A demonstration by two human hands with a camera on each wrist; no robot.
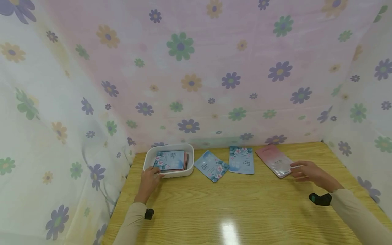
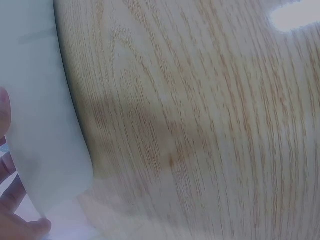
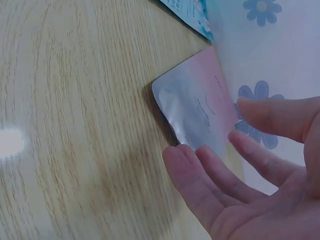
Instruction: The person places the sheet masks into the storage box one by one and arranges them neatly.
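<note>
My left hand (image 1: 150, 178) grips the front left corner of a white plastic basket (image 1: 180, 174), its fingers over the rim. In the left wrist view the basket wall (image 2: 45, 100) hides part of the fingers. Inside the basket lies a stack of flat sachets, a blue floral sachet (image 1: 173, 160) on top and pink edges below. My right hand (image 1: 312, 174) is beside the near right end of a pink-and-silver sachet (image 1: 274, 160). In the right wrist view its fingers (image 3: 192, 172) are spread from the thumb, close to the sachet (image 3: 195, 105); contact cannot be told.
Two blue floral sachets lie between the basket and the pink one: a tilted one (image 1: 211, 166) and a straighter one (image 1: 241, 160). All are on a wood-grain table (image 1: 214, 207). A flower-patterned curtain (image 1: 208, 112) hangs behind the table and at both sides.
</note>
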